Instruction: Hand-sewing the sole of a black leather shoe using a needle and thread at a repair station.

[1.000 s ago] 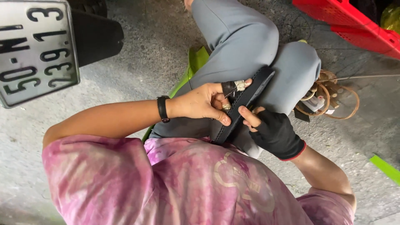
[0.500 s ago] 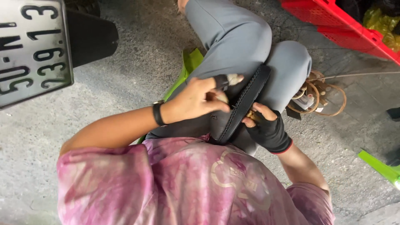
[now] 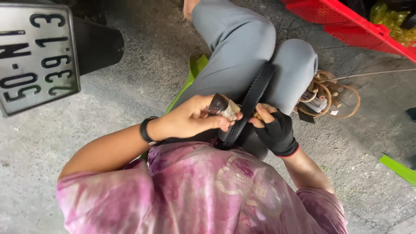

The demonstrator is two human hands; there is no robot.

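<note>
**Seated person, both hands on a black strap across the knees**

Rough grey concrete ground (image 3: 130, 82) fills the view. The person sits at 6 o'clock in a pink tie-dye shirt (image 3: 195, 195), knees in grey trousers (image 3: 242, 47) raised toward 12 o'clock.

At 9 to 10 o'clock, a white rectangular vehicle plate (image 3: 37, 56) with a black mudguard (image 3: 97, 47) behind it. At 1 to 2 o'clock, the rim of a red plastic crate (image 3: 346, 26). A bright green strip (image 3: 193, 78) shows left of the thigh; another green piece (image 3: 396, 169) lies at 4 o'clock.

Right of the knee, at 3 o'clock, a coil of brown rope rings (image 3: 333, 97) lies on the ground, touching the trouser leg.

Long black stitched strap (image 3: 253, 102) runs from the knee down to the lap, centre frame, lying on the trousers.

Left hand (image 3: 195, 119), black wristband on the wrist: fingers curled closed around a small dark-handled tool with pale tip (image 3: 225, 106), tip just beside the strap.

Right hand (image 3: 273, 128), in a black fingerless glove: fingers pinched on the strap's right edge; something tan shows at the fingertips, too small to tell.
</note>
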